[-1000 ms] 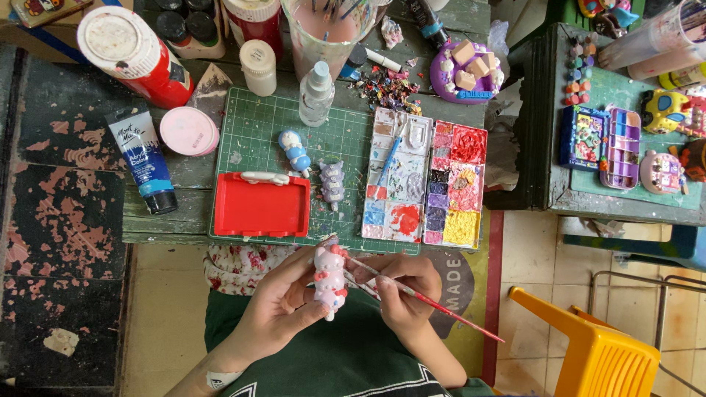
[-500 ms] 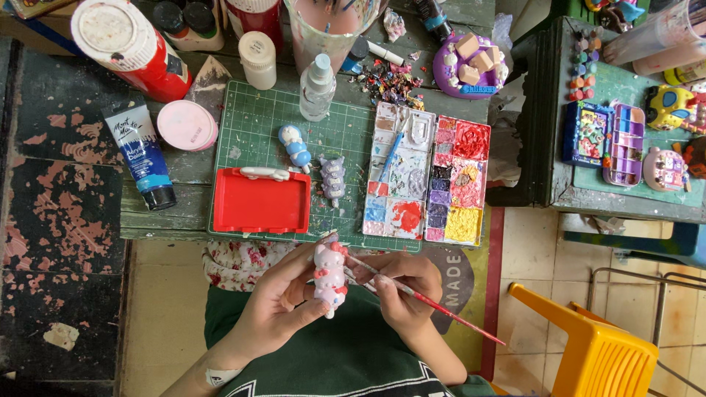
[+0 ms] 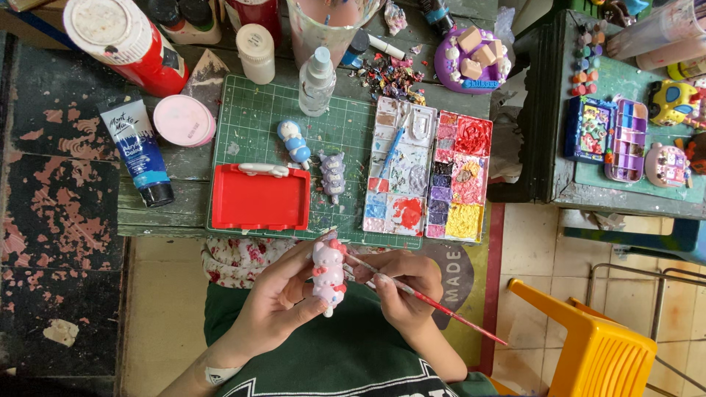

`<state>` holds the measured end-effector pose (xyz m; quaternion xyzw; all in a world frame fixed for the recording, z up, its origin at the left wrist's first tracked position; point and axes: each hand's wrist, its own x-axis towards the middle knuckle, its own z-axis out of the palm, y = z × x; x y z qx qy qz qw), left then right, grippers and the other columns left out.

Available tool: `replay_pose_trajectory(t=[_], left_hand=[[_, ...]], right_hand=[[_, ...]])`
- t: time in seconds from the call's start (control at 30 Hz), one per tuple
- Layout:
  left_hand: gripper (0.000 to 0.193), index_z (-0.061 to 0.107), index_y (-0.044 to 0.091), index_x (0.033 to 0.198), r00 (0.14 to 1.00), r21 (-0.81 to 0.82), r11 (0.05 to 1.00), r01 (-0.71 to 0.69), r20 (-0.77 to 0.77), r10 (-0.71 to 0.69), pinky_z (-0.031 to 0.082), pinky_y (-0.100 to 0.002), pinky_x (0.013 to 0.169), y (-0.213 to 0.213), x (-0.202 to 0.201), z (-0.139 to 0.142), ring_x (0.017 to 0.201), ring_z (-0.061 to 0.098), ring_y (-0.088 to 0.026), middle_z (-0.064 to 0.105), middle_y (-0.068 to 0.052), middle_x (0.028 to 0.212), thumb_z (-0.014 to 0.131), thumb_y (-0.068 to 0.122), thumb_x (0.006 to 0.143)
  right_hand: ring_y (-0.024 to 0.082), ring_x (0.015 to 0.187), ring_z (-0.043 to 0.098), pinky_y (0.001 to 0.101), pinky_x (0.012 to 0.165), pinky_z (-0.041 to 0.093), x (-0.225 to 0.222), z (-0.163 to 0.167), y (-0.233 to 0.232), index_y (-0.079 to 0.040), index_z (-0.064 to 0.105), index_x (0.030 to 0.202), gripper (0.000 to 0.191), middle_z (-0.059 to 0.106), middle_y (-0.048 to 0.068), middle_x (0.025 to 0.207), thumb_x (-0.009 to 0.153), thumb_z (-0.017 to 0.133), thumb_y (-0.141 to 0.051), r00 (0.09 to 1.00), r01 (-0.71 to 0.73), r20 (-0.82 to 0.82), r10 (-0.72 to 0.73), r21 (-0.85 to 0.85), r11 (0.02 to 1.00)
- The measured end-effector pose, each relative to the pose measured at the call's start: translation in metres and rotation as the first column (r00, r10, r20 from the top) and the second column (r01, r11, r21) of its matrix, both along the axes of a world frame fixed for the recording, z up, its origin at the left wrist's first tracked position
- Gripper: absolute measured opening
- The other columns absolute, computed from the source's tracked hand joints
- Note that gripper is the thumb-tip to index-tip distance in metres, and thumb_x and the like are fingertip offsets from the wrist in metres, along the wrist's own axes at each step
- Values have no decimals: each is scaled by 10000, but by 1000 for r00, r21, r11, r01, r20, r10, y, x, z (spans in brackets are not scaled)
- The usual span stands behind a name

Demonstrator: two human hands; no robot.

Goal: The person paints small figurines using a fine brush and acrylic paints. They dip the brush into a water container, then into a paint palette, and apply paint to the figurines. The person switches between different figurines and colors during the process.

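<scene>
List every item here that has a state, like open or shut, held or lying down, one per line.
left hand: gripping the pink figurine
pink figurine: held upright above the lap
right hand: holding the paintbrush
paintbrush: tip at the figurine
red case: shut, flat on the mat
paint palette: open, wells filled
blue figurine: lying on the mat
grey figurine: lying on the mat
spray bottle: upright, capped
blue paint tube: lying, capped

The small cat-shaped figurine is white with pink and red painted patches, held roughly upright in the grip of the left hand, just below the near edge of the desk and above a dark green shirt. The thin paintbrush has a red handle and lies slanted in the right hand, its tip touching the figurine's upper right side and its handle end pointing down to the right.
</scene>
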<state>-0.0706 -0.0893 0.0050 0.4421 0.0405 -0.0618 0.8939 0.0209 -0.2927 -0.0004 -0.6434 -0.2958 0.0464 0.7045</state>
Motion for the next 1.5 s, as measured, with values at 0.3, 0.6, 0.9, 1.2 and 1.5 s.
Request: replay_pose_trajectory(t=[0.3,0.6,0.9,1.2,1.5], left_hand=[[772,316,-96,1571,1000,-6,1000,-1,9,1,519,-385,1086,1,-1,-1,1299,589,-210,511,-182,1495,728,135,961],[807,307,-90,1586,1000,-17,1000,6,-8,-7,515,-388,1080,2,-2,-3,1285,587,-211,511,-190,1485,740,174,959],[801,310,-96,1583,1000,-26,1000,2,12,-1,496,-393,1104,1,-2,-9,1293,584,-211,538,-195,1462,738,170,961],[792,329,-100,1571,1000,1,1000,6,2,-6,505,-387,1092,3,-1,-8,1272,593,-205,537,-182,1447,741,180,956],[777,343,-101,1557,1000,-27,1000,5,-14,-5,504,-403,1101,2,-4,-12,1305,577,-224,493,-187,1499,741,186,955]], right_hand=[[256,800,765,411,783,676,-1,0,0,23,518,1066,96,727,238,897,1018,597,-4,1000,4,-15,-4,4,1000],[261,815,760,431,815,668,-1,1,1,18,519,1061,78,719,227,900,1017,583,15,1000,6,-7,-6,-16,1000],[230,792,746,446,837,682,-4,-2,1,0,474,1095,105,687,222,927,1059,570,-24,997,10,-77,-2,98,995],[241,797,742,378,722,642,-4,-5,1,0,516,1077,104,729,250,946,1017,600,-11,995,4,-97,0,44,999],[228,759,740,361,705,636,-6,-5,-1,1,517,1062,100,728,267,973,1015,605,-6,995,5,-104,-4,16,1000]])
